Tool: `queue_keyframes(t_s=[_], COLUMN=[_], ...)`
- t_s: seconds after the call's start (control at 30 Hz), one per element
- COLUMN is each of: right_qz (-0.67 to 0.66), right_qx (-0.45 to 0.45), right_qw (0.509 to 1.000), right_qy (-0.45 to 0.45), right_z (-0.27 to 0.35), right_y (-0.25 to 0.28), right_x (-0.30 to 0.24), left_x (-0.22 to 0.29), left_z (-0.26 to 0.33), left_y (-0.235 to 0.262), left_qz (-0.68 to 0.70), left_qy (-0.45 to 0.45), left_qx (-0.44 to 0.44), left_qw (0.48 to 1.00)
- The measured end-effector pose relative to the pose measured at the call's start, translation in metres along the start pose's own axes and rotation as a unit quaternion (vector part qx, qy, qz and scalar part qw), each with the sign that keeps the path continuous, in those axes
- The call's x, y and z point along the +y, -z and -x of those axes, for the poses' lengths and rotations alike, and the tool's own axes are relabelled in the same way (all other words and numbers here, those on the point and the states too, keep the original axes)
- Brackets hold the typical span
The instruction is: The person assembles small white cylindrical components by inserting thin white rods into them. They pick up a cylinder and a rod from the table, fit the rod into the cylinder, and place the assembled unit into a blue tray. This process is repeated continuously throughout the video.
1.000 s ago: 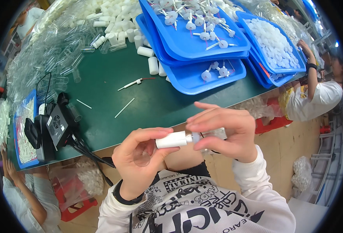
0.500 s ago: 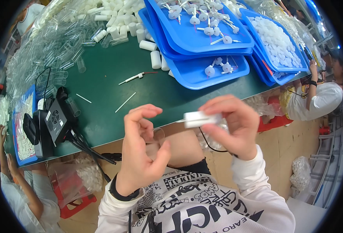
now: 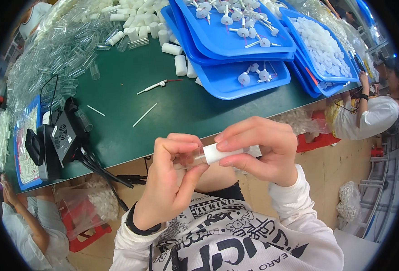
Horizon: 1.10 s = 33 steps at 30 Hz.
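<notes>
I have the white cylinder up in front of me, lying sideways just on my side of the green table's near edge. My right hand pinches it between thumb and fingertips. My left hand is curled round a clear tube, thumb below and fingers above, its mouth meeting the cylinder's left end; I cannot tell how far one sits inside the other.

Beyond the cylinder and to its left, a thin white stick lies on the tabletop, with a shorter stick further left and a white rod with a red wire further off. Straight beyond the cylinder is a low blue tray with a few disc-and-stick pieces, overhung by a stack of blue trays carrying more of them. Right of that, a tray of white discs.

Far beyond the cylinder, to its left, are a pile of white rolls and a heap of clear tubes. Well left of it stands a black device. A co-worker is well off to its right.
</notes>
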State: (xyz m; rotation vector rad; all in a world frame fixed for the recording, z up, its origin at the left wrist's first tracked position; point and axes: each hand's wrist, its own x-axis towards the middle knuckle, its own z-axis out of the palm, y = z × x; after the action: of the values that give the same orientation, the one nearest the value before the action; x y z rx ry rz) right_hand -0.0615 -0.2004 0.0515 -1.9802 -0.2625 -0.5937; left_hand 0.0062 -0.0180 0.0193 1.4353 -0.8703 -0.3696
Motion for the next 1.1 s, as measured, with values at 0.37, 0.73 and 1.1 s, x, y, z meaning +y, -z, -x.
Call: queue_keyframes(t_s=[0.37,0.73,1.1], right_qz=[0.061,-0.051,-0.084], right_qx=[-0.103,-0.046,-0.028], right_qw=[0.987,0.986,0.981], right_qy=[-0.104,-0.154,-0.174], right_z=[-0.002,0.021,0.022], right_y=[0.005,0.004,-0.005], right_x=[-0.006,0.003,-0.005], left_x=[0.001,0.004,0.003], left_z=[-0.002,0.0,0.01], left_y=[0.004,-0.004,-0.006], left_qz=[-0.18,-0.126,-0.147], left_qy=[-0.041,-0.07,-0.112], left_qx=[0.008,0.048,0.064], left_qw=[0.983,0.988,0.981])
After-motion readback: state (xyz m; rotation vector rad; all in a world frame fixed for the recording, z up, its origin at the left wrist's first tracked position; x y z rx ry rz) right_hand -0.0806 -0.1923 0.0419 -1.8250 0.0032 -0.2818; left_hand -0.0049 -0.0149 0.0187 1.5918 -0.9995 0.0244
